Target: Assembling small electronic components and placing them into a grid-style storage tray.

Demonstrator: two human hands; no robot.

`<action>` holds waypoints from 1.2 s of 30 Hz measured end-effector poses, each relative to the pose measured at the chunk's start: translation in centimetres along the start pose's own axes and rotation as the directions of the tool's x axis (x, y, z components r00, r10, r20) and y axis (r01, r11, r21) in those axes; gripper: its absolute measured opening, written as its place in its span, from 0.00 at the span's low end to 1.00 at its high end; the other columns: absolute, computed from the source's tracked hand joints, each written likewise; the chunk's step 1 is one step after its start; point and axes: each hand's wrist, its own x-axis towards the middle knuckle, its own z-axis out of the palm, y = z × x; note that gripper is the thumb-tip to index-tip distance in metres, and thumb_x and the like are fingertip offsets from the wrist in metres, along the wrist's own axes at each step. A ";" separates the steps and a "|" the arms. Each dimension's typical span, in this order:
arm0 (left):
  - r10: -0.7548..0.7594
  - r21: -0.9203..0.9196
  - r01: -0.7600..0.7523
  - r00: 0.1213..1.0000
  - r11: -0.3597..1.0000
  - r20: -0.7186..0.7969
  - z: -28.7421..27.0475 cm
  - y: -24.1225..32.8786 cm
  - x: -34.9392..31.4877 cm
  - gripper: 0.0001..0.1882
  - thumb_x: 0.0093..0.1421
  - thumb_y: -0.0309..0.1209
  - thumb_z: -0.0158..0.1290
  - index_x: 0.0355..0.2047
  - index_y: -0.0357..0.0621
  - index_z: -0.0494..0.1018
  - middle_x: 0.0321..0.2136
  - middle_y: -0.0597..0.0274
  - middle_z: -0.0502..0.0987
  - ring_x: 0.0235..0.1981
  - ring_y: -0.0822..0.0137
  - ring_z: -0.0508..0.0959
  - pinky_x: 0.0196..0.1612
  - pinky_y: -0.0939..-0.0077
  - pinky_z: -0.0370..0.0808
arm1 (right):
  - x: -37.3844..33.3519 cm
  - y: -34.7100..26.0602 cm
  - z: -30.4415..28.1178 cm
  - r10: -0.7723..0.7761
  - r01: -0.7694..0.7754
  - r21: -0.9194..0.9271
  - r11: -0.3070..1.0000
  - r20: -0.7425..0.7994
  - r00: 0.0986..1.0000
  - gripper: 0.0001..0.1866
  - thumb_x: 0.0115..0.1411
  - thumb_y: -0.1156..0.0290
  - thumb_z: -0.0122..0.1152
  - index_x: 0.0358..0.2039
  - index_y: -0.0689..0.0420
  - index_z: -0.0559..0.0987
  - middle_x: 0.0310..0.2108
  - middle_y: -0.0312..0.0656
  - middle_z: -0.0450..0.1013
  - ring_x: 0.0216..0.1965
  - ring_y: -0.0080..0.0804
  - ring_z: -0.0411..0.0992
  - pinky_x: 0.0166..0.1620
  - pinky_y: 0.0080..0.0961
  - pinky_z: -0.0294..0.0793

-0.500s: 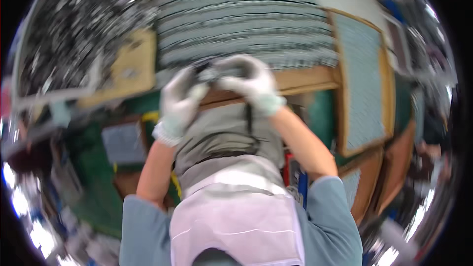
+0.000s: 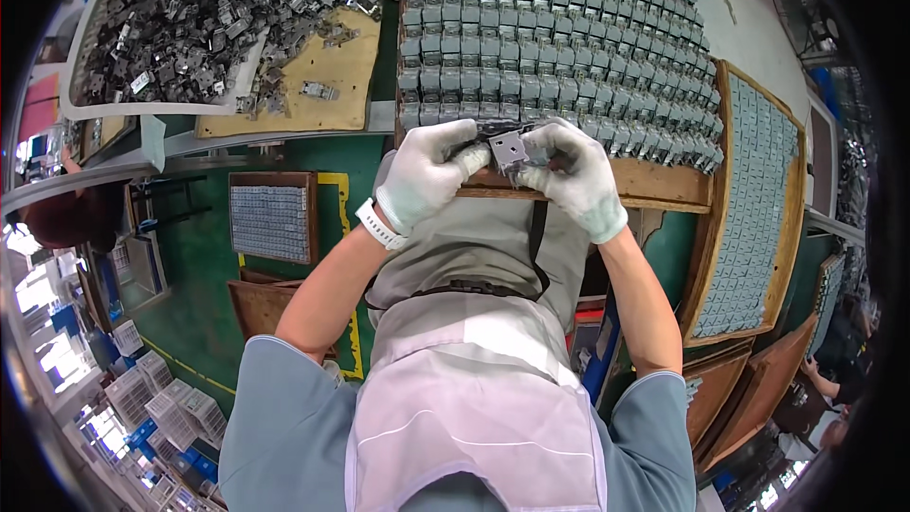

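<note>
The left hand (image 2: pixel 431 173) and the right hand (image 2: pixel 574 175), both in white gloves, come together over the near edge of a wooden tray (image 2: pixel 654 183). The left grip is closed to a narrow pinch: the thumb and bent fingers meet the left side of a small metal part (image 2: pixel 509 146). The right grip is also drawn in, though rounder, with the fingers curled over at the far right of the part and the thumb at its near right, a small dark hollow showing between them. How firmly each one presses cannot be told.

The metal part is grey, with a flat, nearly square face turned up, a few small dark holes in it, and a slight tilt. Its underside and some of its edges are hidden by the gloves. It sits between the two sets of fingertips, held from both sides.

Just beyond the hands, rows of grey blocks (image 2: pixel 559 59) fill the wooden tray. To the right stands a second tray (image 2: pixel 790 228), also wood-edged and filled with small grey pieces. Far to the left, a heap of loose metal pieces (image 2: pixel 204 24) lies in a pale-rimmed bin (image 2: pixel 152 112), and some spill onto a yellowish board (image 2: pixel 351 57) beside it.
</note>
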 end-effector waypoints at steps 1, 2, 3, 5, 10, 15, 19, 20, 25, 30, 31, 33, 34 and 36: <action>0.033 0.034 -0.031 0.997 0.999 -0.071 0.0 -0.2 -0.1 0.15 0.62 0.18 0.49 0.49 0.31 0.74 0.41 0.62 0.78 0.42 0.73 0.77 0.48 0.79 0.75 | -0.2 0.1 -0.1 0.095 -0.100 0.258 0.961 0.030 0.995 0.16 0.50 0.80 0.69 0.39 0.65 0.77 0.36 0.34 0.73 0.35 0.20 0.70 0.35 0.17 0.71; 0.028 0.034 -0.026 0.997 0.999 -0.072 0.2 -0.4 -0.4 0.15 0.62 0.18 0.49 0.49 0.31 0.74 0.41 0.62 0.78 0.42 0.73 0.77 0.48 0.79 0.75 | -0.4 0.1 -0.2 0.179 -0.197 0.494 0.847 0.084 0.980 0.18 0.51 0.80 0.68 0.43 0.66 0.76 0.38 0.36 0.74 0.37 0.22 0.73 0.37 0.18 0.73; 0.024 -0.095 -0.036 0.992 0.995 -0.121 0.6 0.1 -0.8 0.14 0.62 0.18 0.49 0.48 0.31 0.74 0.41 0.62 0.78 0.40 0.74 0.77 0.46 0.80 0.76 | -0.9 -0.3 -0.9 0.268 -0.294 0.609 0.737 0.136 0.954 0.25 0.51 0.79 0.69 0.51 0.68 0.74 0.41 0.41 0.75 0.42 0.26 0.75 0.43 0.20 0.76; -0.026 -0.251 -0.016 0.986 0.968 -0.167 0.6 0.1 -1.1 0.13 0.63 0.18 0.48 0.47 0.31 0.75 0.40 0.62 0.78 0.38 0.76 0.77 0.43 0.82 0.77 | -1.1 0.0 -0.7 0.252 -0.256 0.710 0.656 0.114 0.961 0.29 0.50 0.77 0.70 0.53 0.68 0.72 0.41 0.41 0.75 0.41 0.25 0.75 0.44 0.21 0.76; -0.070 -0.225 0.020 0.974 0.974 -0.216 1.4 -1.4 -2.2 0.13 0.63 0.19 0.49 0.47 0.33 0.76 0.39 0.63 0.79 0.37 0.78 0.77 0.41 0.84 0.76 | -1.3 0.3 1.0 0.011 0.028 0.432 0.901 -0.088 0.996 0.24 0.53 0.77 0.69 0.51 0.66 0.76 0.47 0.44 0.72 0.43 0.26 0.74 0.46 0.22 0.76; -0.044 -0.209 -0.015 0.960 0.978 -0.277 1.8 -2.3 -3.0 0.13 0.62 0.19 0.51 0.46 0.33 0.77 0.36 0.65 0.79 0.35 0.80 0.75 0.39 0.85 0.74 | -1.9 -1.2 1.8 0.106 -0.056 0.337 0.940 -0.130 0.986 0.17 0.50 0.85 0.66 0.42 0.65 0.82 0.46 0.44 0.72 0.40 0.24 0.73 0.43 0.20 0.77; 0.074 0.061 -0.062 0.975 0.996 -0.208 0.6 -2.5 -2.3 0.14 0.58 0.18 0.54 0.45 0.28 0.76 0.33 0.63 0.81 0.33 0.78 0.76 0.37 0.82 0.75 | -1.1 -1.2 1.2 0.047 -0.043 0.079 0.996 -0.047 0.998 0.15 0.47 0.84 0.67 0.39 0.65 0.82 0.40 0.43 0.74 0.35 0.23 0.73 0.38 0.18 0.74; 0.090 0.184 -0.051 0.974 0.982 -0.208 -0.3 -3.2 -2.0 0.14 0.58 0.20 0.55 0.44 0.27 0.76 0.32 0.61 0.81 0.33 0.77 0.76 0.37 0.81 0.75 | -0.8 -1.1 1.3 -0.026 0.029 0.053 0.998 -0.065 0.998 0.15 0.47 0.85 0.66 0.39 0.64 0.82 0.37 0.43 0.74 0.32 0.24 0.73 0.36 0.19 0.73; -0.089 -0.096 0.076 0.986 0.993 -0.143 1.0 -0.5 -0.7 0.17 0.57 0.23 0.56 0.45 0.24 0.74 0.38 0.56 0.81 0.39 0.72 0.78 0.43 0.78 0.76 | -2.2 -1.4 0.3 -0.069 0.062 -0.039 0.997 -0.252 0.965 0.16 0.47 0.74 0.68 0.40 0.60 0.84 0.34 0.44 0.75 0.34 0.29 0.74 0.40 0.26 0.74; -0.115 -0.247 0.059 0.968 0.967 -0.222 3.0 0.4 -0.3 0.15 0.62 0.23 0.51 0.49 0.31 0.71 0.44 0.51 0.77 0.40 0.62 0.80 0.45 0.67 0.78 | -1.6 1.5 2.8 0.117 0.056 0.440 0.896 -0.356 0.927 0.15 0.47 0.74 0.70 0.38 0.57 0.83 0.34 0.38 0.79 0.36 0.24 0.76 0.43 0.25 0.76; 0.034 -0.161 -0.059 0.988 0.985 -0.149 2.7 0.6 -0.3 0.15 0.63 0.25 0.50 0.50 0.32 0.71 0.45 0.53 0.77 0.43 0.62 0.79 0.47 0.66 0.77 | -1.2 0.8 2.9 0.141 0.083 0.548 0.832 -0.354 0.924 0.12 0.47 0.74 0.69 0.35 0.58 0.83 0.33 0.37 0.79 0.35 0.23 0.76 0.41 0.23 0.76; 0.020 0.012 -0.018 0.974 1.000 -0.225 0.2 -1.0 -1.6 0.16 0.64 0.27 0.50 0.51 0.34 0.71 0.46 0.59 0.76 0.42 0.70 0.77 0.41 0.75 0.75 | -1.3 0.7 4.3 0.134 0.107 0.533 0.839 -0.392 0.910 0.11 0.44 0.74 0.70 0.31 0.59 0.82 0.32 0.39 0.79 0.32 0.24 0.76 0.37 0.22 0.76; 0.010 -0.030 -0.019 0.959 0.999 -0.282 0.8 -1.4 -1.3 0.16 0.65 0.28 0.49 0.51 0.33 0.71 0.45 0.61 0.76 0.41 0.74 0.76 0.38 0.83 0.74 | -1.4 0.7 3.8 0.100 0.110 0.464 0.879 -0.405 0.909 0.11 0.43 0.74 0.70 0.30 0.59 0.82 0.31 0.40 0.79 0.32 0.25 0.76 0.36 0.22 0.75; 0.045 0.018 -0.042 0.975 0.999 -0.217 1.8 -1.7 -0.2 0.14 0.66 0.27 0.48 0.50 0.33 0.71 0.43 0.62 0.77 0.40 0.75 0.76 0.36 0.87 0.73 | -2.1 1.2 2.7 0.102 0.136 0.432 0.892 -0.483 0.870 0.12 0.40 0.72 0.69 0.29 0.59 0.83 0.27 0.40 0.77 0.27 0.27 0.75 0.33 0.23 0.75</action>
